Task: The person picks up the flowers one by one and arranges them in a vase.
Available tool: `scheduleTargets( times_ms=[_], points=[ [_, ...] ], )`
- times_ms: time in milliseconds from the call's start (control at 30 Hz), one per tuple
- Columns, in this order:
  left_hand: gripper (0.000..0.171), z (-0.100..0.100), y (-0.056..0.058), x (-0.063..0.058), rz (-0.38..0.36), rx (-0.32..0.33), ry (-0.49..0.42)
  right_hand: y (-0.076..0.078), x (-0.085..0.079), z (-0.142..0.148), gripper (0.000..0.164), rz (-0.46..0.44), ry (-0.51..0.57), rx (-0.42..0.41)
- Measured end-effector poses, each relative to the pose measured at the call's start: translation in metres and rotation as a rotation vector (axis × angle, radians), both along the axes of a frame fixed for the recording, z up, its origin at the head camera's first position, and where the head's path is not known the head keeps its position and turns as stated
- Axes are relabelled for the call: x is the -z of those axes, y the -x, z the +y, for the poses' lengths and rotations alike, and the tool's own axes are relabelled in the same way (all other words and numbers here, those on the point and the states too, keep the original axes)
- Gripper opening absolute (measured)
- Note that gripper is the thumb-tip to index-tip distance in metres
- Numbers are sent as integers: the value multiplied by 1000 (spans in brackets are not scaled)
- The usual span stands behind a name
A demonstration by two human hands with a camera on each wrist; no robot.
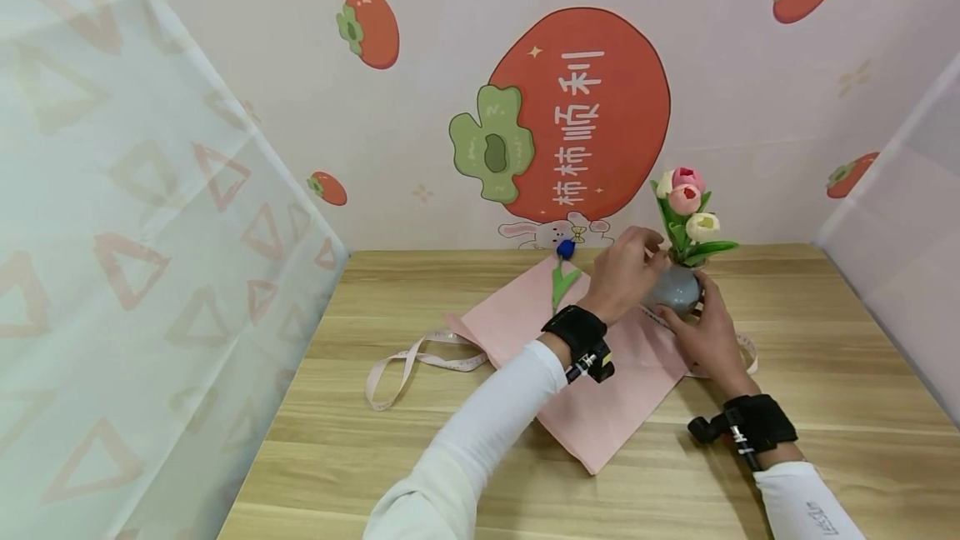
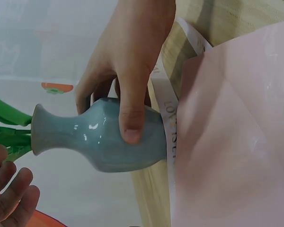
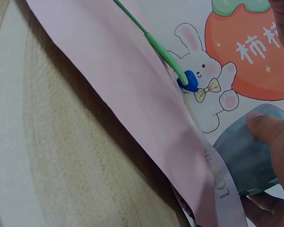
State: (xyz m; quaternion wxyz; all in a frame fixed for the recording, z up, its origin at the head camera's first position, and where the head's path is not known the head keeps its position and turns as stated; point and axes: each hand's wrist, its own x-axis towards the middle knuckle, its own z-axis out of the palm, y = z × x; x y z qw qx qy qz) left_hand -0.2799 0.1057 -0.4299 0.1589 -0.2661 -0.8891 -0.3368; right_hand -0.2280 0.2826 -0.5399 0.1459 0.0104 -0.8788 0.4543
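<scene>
A blue-grey glazed vase (image 2: 118, 135) holds several artificial tulips (image 1: 686, 197), pink and cream with green leaves. My right hand (image 1: 712, 336) grips the vase's rounded body, thumb on the near side and fingers round the other. At the vase's mouth, my left hand (image 1: 622, 273) pinches the green tulip stems (image 2: 12, 137) with bent fingers; part of that hold is cut off in the left wrist view. A single blue tulip (image 1: 566, 249) lies on pink wrapping paper (image 1: 592, 415) left of the vase. Whether the vase's base touches the table is hidden.
A pale printed ribbon (image 1: 405, 373) loops out from under the paper at the left, and another stretch (image 2: 165, 104) runs by the vase's base. The wooden table (image 1: 330, 457) meets a patterned backdrop (image 1: 420, 132) behind, with cloth sides left and right.
</scene>
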Motion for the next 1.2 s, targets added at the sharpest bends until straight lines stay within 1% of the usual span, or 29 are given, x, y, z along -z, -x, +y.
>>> scheduleTargets(
  times_ms=[167,300,433,667,867,1200],
  points=[
    [20,-14,4,-2,36,19,-12,-1,-1,-1,92,1,0,4],
    [21,-26,6,-4,58,21,-28,-2,-2,-1,93,-3,4,7],
    [21,-38,7,-6,64,6,-38,-3,-2,-1,94,-8,1,10],
    [19,-57,11,-5,88,-50,-21,-2,0,-1,95,-15,-2,15],
    [19,-74,14,5,43,-82,-58,-1,0,-1,95,-26,0,12],
    [17,-91,19,31,-13,-150,-84,-1,-1,-2,96,-44,0,19]
  ],
)
